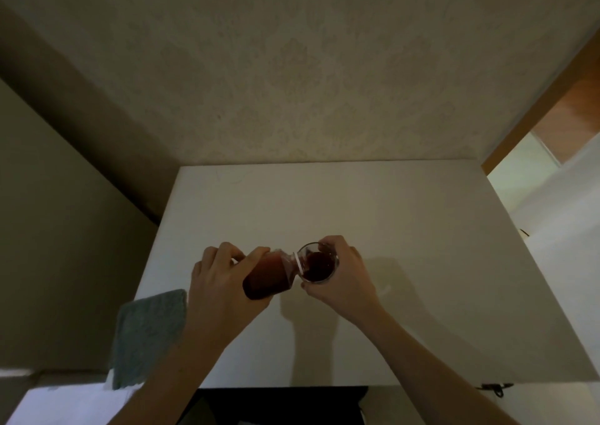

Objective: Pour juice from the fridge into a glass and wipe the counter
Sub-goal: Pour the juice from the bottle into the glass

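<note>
My left hand [217, 278] grips a clear bottle of dark red juice [269, 273], tipped on its side with its neck at the rim of a glass [319, 262]. My right hand [344, 273] wraps around that small clear glass, which holds dark red juice and leans toward the bottle's mouth. Both are held over the middle of the white counter [406, 230]. Whether the glass touches the counter is hidden by my fingers.
A grey-green cloth [147, 337] lies at the counter's front left corner, partly over the edge. A patterned wall rises behind the counter. A wooden door frame [535, 110] stands at the right, and a dark gap runs along the left.
</note>
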